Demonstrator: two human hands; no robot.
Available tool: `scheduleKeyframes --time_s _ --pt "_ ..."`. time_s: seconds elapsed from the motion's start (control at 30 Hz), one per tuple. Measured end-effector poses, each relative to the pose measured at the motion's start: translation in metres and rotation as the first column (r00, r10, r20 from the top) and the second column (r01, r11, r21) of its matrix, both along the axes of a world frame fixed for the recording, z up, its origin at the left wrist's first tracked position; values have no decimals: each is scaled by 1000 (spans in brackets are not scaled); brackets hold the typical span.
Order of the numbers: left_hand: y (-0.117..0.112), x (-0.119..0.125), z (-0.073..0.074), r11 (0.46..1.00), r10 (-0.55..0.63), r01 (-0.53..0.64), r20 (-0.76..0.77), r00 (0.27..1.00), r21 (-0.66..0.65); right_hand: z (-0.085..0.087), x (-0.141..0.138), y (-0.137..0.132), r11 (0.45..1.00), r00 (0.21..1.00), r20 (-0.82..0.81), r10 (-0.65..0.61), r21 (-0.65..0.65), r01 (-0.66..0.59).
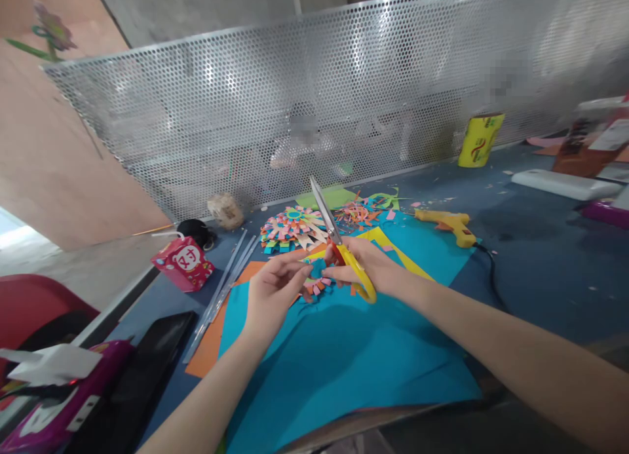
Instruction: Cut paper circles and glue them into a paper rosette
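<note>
My left hand (273,291) pinches a small piece of blue paper (318,268) between thumb and fingers. Hooked in my right hand (376,265) is a pair of scissors (362,278) with yellow and red handles, the blades pointing up and away. The right fingertips meet the same blue piece from the other side. Just below the fingers shows a fringed pink and orange paper flower (322,286), partly hidden by them. Large blue paper sheets (344,349) lie under both hands. Beyond them rests a pile of fringed paper flowers (291,223).
Paper scraps (358,211) and a yellow glue gun (449,225) lie right of the flowers. Clear glue sticks (223,283), a red drink carton (183,263), a black phone (142,369) and a purple power strip (73,395) line the left. A perforated metal screen (314,80) closes the back.
</note>
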State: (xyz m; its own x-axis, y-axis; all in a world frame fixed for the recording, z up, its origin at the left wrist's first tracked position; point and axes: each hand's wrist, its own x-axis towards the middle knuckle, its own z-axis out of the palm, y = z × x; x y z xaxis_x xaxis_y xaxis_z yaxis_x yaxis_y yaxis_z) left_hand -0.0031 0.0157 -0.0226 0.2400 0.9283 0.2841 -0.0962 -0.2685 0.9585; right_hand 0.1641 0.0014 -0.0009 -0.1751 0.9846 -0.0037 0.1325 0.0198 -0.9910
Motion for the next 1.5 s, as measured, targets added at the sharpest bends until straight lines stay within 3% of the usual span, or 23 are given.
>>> scheduleKeyframes --time_s 0.3,0.5,0.73,1.03,1.13,1.27,1.5 --pt "5 4 -3 972 -9 49 172 985 -229 -21 3 12 999 978 -210 -11 30 18" --pt "1 7 -1 943 -30 99 218 976 -316 -16 5 5 996 970 -236 52 78 -34" --pt "6 4 -3 971 -42 68 118 992 -230 -17 8 8 995 975 -203 95 47 -87" --pt "12 -2 -2 997 -74 72 -169 983 -19 -24 8 16 993 960 -252 119 22 -117" --pt "11 -13 4 996 -69 84 -344 936 27 -27 17 30 995 953 -286 101 34 -95" --pt "3 -35 6 990 -29 104 -585 811 95 -32 34 51 1000 944 -330 -27 7 31" --pt "-4 -45 -3 956 82 185 -812 578 228 -33 48 58 988 932 -329 -155 -72 139"
